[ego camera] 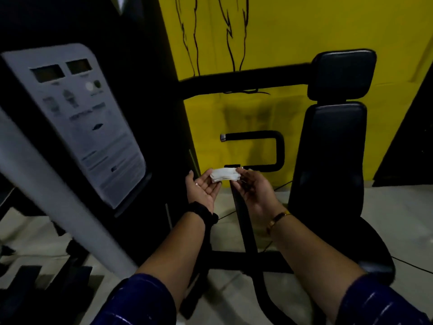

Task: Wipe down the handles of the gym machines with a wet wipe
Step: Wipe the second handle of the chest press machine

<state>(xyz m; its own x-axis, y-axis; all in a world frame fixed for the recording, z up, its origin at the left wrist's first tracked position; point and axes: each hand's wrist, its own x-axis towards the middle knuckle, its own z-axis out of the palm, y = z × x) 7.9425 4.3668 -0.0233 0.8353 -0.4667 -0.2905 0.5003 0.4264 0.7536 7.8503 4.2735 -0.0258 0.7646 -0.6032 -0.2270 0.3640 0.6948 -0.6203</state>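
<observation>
Pale floor tiles spread under a dim gym corner, with a black machine frame standing on them. Nearest the camera, two dark blue sleeves end at the elbows and both bare forearms reach forward. A black band circles the left wrist and a gold bracelet the right.

The left hand lies palm up, its fingers nearly straight and its thumb lifted apart. One end of the folded white wet wipe rests on those fingertips. The right hand has its fingers curled and pinches the other end, so the wipe stretches between the two hands.

Just behind the wipe runs the lower bar of a black U-shaped handle; whether the wipe touches it cannot be told. To the left, a blurred grey bar slants across a tilted instruction placard on the machine's dark column. To the right stands the padded black backrest, with a headrest above it. Farthest back is a yellow wall with black line drawings.
</observation>
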